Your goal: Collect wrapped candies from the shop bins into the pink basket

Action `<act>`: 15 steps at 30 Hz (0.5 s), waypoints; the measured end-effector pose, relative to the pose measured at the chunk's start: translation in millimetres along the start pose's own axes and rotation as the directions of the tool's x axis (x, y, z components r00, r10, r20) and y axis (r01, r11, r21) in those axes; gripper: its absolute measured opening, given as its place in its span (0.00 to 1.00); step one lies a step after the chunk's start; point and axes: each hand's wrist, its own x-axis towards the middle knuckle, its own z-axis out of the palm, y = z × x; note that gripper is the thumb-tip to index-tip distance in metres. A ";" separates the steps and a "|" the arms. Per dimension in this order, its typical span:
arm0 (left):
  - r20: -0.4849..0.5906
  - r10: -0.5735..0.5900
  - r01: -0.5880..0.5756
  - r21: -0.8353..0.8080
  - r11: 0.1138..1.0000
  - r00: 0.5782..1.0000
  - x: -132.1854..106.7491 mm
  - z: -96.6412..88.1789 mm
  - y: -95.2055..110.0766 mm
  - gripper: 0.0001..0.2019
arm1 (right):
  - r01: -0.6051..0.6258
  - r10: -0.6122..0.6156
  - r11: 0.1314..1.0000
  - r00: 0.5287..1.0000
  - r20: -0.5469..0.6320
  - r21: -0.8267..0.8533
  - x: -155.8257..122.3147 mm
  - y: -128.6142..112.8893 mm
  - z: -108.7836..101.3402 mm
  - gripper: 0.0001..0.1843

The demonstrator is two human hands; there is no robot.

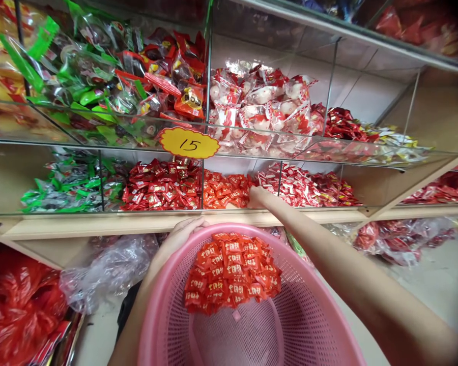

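Note:
A pink plastic mesh basket (pixel 320 305) is tilted in front of me, with a pile of small orange-red wrapped candies (pixel 232 272) inside near its far wall. My left hand (pixel 185 231) lies along the basket's far left rim and grips it; part of its fingers is hidden. My right hand (pixel 257 197) reaches into the lower shelf compartment at the right end of the loose orange-red candies (pixel 225 189). Its fingers are curled, and whatever they hold cannot be made out.
Glass dividers part the shelves of wrapped sweets. Green-wrapped sweets (pixel 76 183) and dark red candies (pixel 162 188) lie left, pink-white ones (pixel 290 183) right. A yellow "15" tag (pixel 189 144) hangs above. Below are a clear plastic bag (pixel 107 269) and a red bag (pixel 19 305).

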 end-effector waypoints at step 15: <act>-0.048 -0.036 0.035 -0.017 0.999 0.998 0.0 -0.9 1.0 0.14 | 0.202 -0.176 0.976 0.955 -0.238 0.088 -79.5 21.6 -41.4 0.13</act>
